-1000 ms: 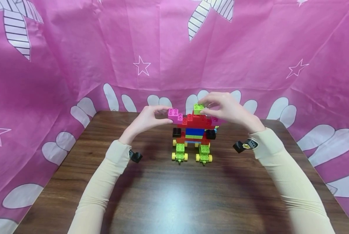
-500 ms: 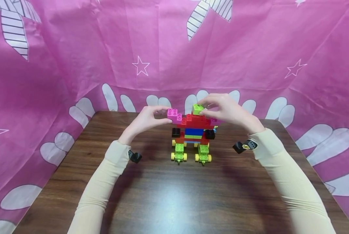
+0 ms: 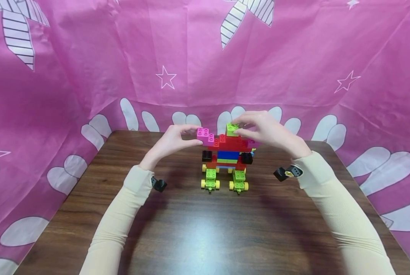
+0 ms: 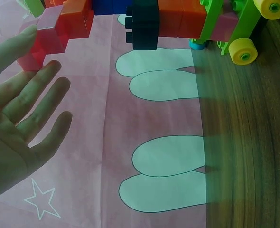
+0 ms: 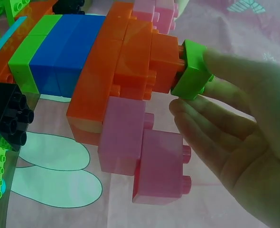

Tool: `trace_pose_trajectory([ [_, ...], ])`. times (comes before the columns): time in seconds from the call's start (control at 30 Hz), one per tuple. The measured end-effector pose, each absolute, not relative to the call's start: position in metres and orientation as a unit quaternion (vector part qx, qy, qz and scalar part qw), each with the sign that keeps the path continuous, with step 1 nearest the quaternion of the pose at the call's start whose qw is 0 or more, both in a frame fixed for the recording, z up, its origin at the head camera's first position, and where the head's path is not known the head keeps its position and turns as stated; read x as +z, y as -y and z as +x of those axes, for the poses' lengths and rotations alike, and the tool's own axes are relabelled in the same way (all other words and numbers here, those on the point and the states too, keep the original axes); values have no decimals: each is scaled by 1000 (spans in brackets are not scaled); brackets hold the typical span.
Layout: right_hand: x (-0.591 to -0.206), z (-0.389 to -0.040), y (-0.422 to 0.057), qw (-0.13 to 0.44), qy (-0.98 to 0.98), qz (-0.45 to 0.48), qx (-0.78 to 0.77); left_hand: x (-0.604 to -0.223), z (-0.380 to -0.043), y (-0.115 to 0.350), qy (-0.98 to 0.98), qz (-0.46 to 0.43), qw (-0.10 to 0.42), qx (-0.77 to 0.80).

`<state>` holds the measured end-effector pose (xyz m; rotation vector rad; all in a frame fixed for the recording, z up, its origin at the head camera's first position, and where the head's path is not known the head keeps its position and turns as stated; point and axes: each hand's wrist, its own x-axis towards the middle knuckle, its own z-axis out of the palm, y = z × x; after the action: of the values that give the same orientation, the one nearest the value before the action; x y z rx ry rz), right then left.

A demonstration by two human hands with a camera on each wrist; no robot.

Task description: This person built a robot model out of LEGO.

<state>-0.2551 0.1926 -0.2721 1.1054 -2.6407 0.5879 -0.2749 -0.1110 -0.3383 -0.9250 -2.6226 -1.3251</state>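
A toy figure of interlocking building bricks stands on the wooden table [image 3: 194, 217]. My left hand [image 3: 173, 140] pinches the pink brick [image 3: 202, 133] at the figure's left end, thumb in front and fingers behind. With my right hand [image 3: 267, 129] I grip a lime green brick [image 3: 231, 130] between thumb and fingertips, on top of the red bricks [image 3: 227, 143]. The right wrist view shows the green brick [image 5: 192, 66] slightly tilted on a red brick [image 5: 164, 61], whose studs show at the joint. Below are a blue brick [image 3: 227, 155] and black bricks [image 3: 207, 156] at both sides.
Lime green wheeled bases [image 3: 210, 179] with yellow wheels carry the figure. More pink bricks [image 5: 161, 166] step outward at its right end, partly behind my right hand in the head view. A pink patterned cloth [image 3: 198, 49] hangs close behind the table.
The green brick, tilted half a second ago, now sits straighter and slightly lower on the red stack. My right hand has lowered a little with it; the left hand keeps its hold.
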Motion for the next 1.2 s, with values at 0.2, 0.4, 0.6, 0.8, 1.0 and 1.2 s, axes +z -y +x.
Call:
trace_pose_trajectory([
  [0.2,-273,-256,-194,128,894,389,183,-338,-275,111,854,-300,33,-423],
  [0.4,-274,-255,-194,134,890,397,182,-337,-274,111,857,-294,29,-423],
  [0.6,-273,-255,-194,126,891,388,199,-335,-274,111,856,-289,24,-428],
  [0.8,-271,-256,-193,122,893,387,196,-334,-274,110,856,-288,22,-429],
  [1.0,-267,-258,-192,84,900,371,213,-336,-274,110,858,-287,24,-425],
  [1.2,-264,-260,-192,56,904,356,229,-336,-274,109,858,-288,22,-424],
])
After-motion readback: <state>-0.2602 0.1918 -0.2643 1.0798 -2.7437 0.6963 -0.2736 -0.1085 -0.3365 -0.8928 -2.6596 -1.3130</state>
